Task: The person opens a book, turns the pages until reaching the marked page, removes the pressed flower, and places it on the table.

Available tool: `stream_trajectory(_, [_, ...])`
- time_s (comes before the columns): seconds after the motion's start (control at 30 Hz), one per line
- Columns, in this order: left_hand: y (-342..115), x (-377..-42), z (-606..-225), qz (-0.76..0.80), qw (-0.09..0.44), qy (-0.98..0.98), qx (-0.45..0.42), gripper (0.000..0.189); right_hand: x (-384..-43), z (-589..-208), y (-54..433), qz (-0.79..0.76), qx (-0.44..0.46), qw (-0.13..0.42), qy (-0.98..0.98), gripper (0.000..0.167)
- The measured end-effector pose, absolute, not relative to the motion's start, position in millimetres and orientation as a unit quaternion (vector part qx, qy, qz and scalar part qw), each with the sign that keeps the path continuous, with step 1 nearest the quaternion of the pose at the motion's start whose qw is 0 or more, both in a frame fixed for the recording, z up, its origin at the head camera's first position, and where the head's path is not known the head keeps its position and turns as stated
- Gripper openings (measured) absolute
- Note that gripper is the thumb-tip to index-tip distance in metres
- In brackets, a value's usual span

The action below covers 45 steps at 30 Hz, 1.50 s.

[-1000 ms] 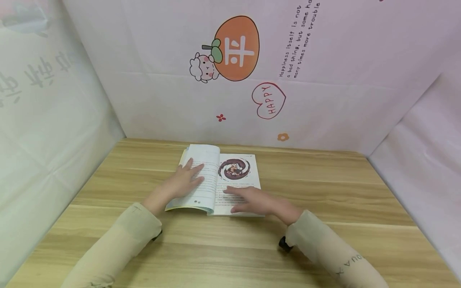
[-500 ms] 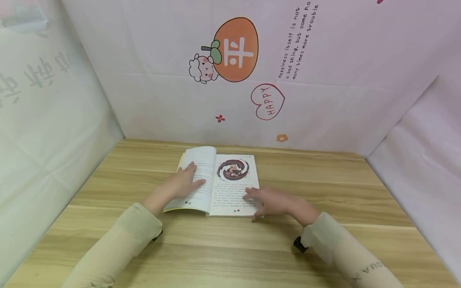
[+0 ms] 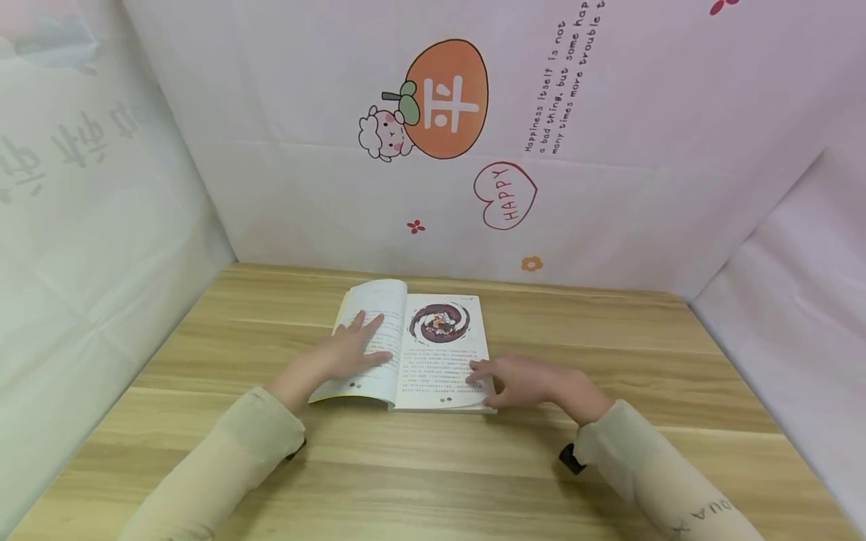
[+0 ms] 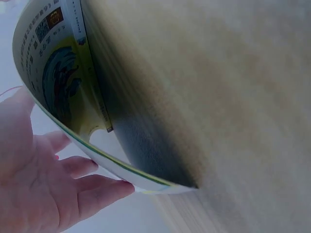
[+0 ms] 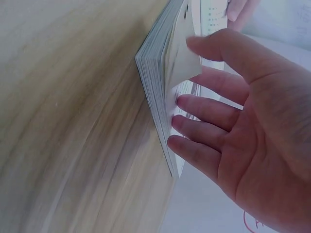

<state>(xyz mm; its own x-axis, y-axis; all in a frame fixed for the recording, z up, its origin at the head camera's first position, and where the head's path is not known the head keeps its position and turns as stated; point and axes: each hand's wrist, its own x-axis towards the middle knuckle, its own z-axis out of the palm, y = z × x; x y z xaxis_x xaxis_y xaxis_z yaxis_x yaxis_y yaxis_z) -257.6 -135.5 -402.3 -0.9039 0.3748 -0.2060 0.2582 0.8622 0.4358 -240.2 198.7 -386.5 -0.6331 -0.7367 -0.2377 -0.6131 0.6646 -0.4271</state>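
Observation:
An open paperback book (image 3: 440, 368) lies on the table, its right page bearing a dark swirl picture above lines of text. My left hand (image 3: 348, 353) rests with spread fingers on the curved left page (image 3: 379, 300). From below, the left wrist view shows the yellow-and-blue cover (image 4: 58, 92) bowed above the tabletop, with the left fingers (image 4: 102, 194) against the page side. At the lower right corner, my right hand (image 3: 524, 379) pinches a page (image 5: 182, 63) between thumb and forefinger. That corner bends up from the thick page stack (image 5: 155, 73); the other fingers reach over the pages.
The wood-grain table (image 3: 433, 481) extends around the book. A white printed cloth backdrop (image 3: 304, 203) rises behind the far edge, with more white cloth on both sides. Each sleeve has a dark band by the cuff.
My right hand has moved right, off the text to the page's lower right corner, and now pinches a page there. The left hand stays on the left page with only slight shifts.

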Motion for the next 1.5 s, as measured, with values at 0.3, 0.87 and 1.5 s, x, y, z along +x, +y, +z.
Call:
stream_trajectory(0.3, [-133.9,-254.7,-404.7,0.184,0.144,0.957,0.171,0.087,-241.7,-392.5,208.2,-0.155,-0.312,0.133,0.928,0.048])
stream_trajectory(0.87, [-135.2,-257.1,-403.5,0.196,0.143,0.955,0.171,0.085,-243.0,-395.5,191.0,-0.205,-0.285,0.075,0.933,0.074])
stream_trajectory(1.5, [-137.8,-259.4,-405.8,0.283,0.108,0.933,0.194,0.074,-238.4,-405.4,143.9,-0.291,-0.4,0.131,0.859,0.061])
